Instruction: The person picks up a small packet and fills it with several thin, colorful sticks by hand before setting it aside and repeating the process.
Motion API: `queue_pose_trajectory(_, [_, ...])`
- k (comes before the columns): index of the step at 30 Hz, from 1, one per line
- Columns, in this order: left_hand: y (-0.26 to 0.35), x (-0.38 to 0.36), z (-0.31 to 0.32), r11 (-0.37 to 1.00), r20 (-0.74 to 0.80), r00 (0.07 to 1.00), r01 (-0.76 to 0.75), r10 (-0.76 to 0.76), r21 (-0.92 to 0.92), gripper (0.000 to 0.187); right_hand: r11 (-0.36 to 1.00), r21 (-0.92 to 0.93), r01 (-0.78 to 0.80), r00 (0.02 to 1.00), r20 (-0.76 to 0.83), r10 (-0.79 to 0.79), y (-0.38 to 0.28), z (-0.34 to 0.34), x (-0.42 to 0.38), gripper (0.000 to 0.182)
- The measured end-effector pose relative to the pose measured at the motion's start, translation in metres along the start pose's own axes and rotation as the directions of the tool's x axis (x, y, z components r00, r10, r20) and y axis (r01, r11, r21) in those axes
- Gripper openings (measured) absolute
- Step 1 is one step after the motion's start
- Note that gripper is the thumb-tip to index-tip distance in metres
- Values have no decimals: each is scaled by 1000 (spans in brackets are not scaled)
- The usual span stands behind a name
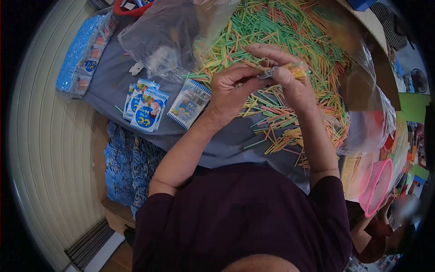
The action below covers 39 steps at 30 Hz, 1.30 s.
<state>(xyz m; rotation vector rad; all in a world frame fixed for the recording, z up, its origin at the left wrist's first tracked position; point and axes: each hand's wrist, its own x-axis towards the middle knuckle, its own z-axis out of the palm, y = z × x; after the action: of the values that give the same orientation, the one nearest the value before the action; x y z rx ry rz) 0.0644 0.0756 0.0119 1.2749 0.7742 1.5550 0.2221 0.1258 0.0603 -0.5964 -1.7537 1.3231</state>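
Both hands meet over a large heap of thin coloured sticks (267, 29), in green, yellow, orange and pink. My left hand (233, 88) pinches the silvery end of a small packet (297, 70) between thumb and fingers. My right hand (294, 88) is closed round the packet's other part, which looks yellow and orange; fingers hide much of it. Left of my left hand, a white-and-blue printed packet (189, 104) lies on the grey cloth (222, 147). Several similar packets (147, 109) overlap farther left.
A clear plastic bag (158, 36) lies behind the packets. At far left stands a blue wrapped bundle (81, 52). Blue printed wrappers (120, 172) hang below the table edge. A pink basket (377, 186) is at right, near another person (374, 235). Clear plastic sheeting (369, 131) borders the heap.
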Motion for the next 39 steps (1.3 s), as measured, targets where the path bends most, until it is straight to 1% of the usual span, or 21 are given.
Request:
queue_pose_trajectory(1, [-1, 3, 2, 992, -10, 999, 36, -37, -120, 17, 999, -17, 37, 999, 0, -37, -1, -5, 3, 65])
queue_pose_trajectory(4, [2, 7, 3, 971, -15, 987, 156, -161, -183, 16, 983, 142, 120, 985, -143, -100, -14, -7, 11, 76])
queue_pose_trajectory(6, [-1, 10, 5, 947, -14, 982, 177, -188, -267, 16, 982, 121, 143, 980, -156, -123, -19, -9, 13, 84])
queue_pose_trajectory(9, [-3, 7, 5, 910, -28, 979, 175, -200, -375, 17, 982, 93, 164, 979, -136, -151, -16, -3, 4, 66])
queue_pose_trajectory(11, [1, -1, 1, 902, -35, 982, 159, -188, -400, 17, 990, -143, 10, 998, -57, -18, -9, 9, -10, 44])
queue_pose_trajectory(13, [16, -15, -7, 966, 30, 974, 228, -226, -120, 21, 995, -90, -39, 994, -108, 30, -1, 21, -23, 29])
queue_pose_trajectory(15, [20, -34, -9, 974, 75, 981, 189, -180, -124, 25, 1000, -21, 13, 993, -120, -16, 12, 32, -29, 25])
queue_pose_trajectory(17, [16, -56, -23, 980, -38, 980, 197, -196, 19, 26, 987, 147, -70, 994, -74, 82, 8, 61, -36, 24])
queue_pose_trajectory(18, [23, -65, -30, 981, -96, 978, 189, -184, 50, 24, 1000, -5, -30, 999, 41, 30, 8, 68, -38, 29])
queue_pose_trajectory(20, [46, -78, -53, 967, -178, 971, 192, -161, 170, 20, 977, -65, 203, 971, 144, -193, 1, 79, -38, 36])
queue_pose_trajectory(22, [76, -87, -91, 925, -234, 957, 238, -171, 297, 17, 931, -333, 151, 981, 166, -100, -8, 56, -44, 40])
queue_pose_trajectory(25, [98, -97, -157, 803, -336, 910, 381, -241, 458, 16, 783, -622, -21, 994, 71, 83, -14, -15, -42, 46])
queue_pose_trajectory(26, [98, -98, -176, 686, -362, 878, 473, -314, 553, 20, 603, -795, -62, 991, 21, 130, -10, -44, -48, 52])
queue_pose_trajectory(27, [89, -101, -184, 688, -367, 877, 473, -309, 551, 20, 384, -918, -100, 986, -41, 159, -7, -69, -55, 58])
queue_pose_trajectory(28, [77, -104, -191, 343, -319, 945, 324, -71, 882, 22, 383, -919, -96, 987, -38, 157, -8, -87, -58, 58])
queue_pose_trajectory(29, [70, -103, -193, -122, -148, 983, 162, 112, 979, 24, 104, -987, -120, 966, -92, 241, -10, -101, -63, 65])
queue_pose_trajectory(30, [73, -98, -186, -114, -137, 985, 149, 105, 982, 24, -186, -975, -123, 934, -177, 311, -12, -109, -68, 73])
queue_pose_trajectory(34, [88, -82, -142, -188, -121, 979, 152, 163, 970, 31, -209, -977, -40, 910, -122, 395, 6, -118, -80, 79])
queue_pose_trajectory(36, [84, -78, -123, -211, -106, 971, 152, 212, 966, 32, -157, -988, 9, 958, -36, 284, 21, -122, -82, 71])
queue_pose_trajectory(38, [75, -69, -97, 110, 40, 997, -48, 67, 993, 35, -131, -991, 5, 944, -39, 327, 17, -120, -81, 64])
queue_pose_trajectory(39, [70, -68, -88, 103, 35, 997, -42, 66, 994, 35, -110, -994, -11, 930, -51, 365, 15, -117, -81, 56])
